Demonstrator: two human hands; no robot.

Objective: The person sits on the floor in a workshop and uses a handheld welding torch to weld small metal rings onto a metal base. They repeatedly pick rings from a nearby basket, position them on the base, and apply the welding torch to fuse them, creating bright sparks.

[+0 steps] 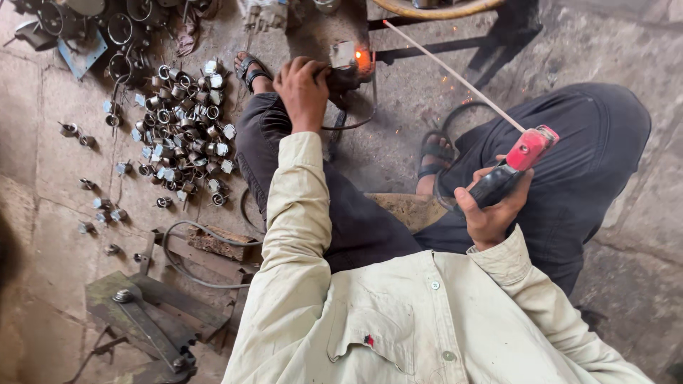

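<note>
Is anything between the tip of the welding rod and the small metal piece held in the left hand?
Nothing visible. The welding rod runs from the red holder in the right hand over bare floor; its tip stops short of the glowing metal piece gripped by the left hand.

My left hand sits ahead of my left knee, closed on a small metal piece just to its right. My right hand is nearer me, over my right thigh, gripping the electrode holder; its rod slants up and left, ending apart from the piece. Left of my leg, a heap of metal rings lies on the floor.
</note>
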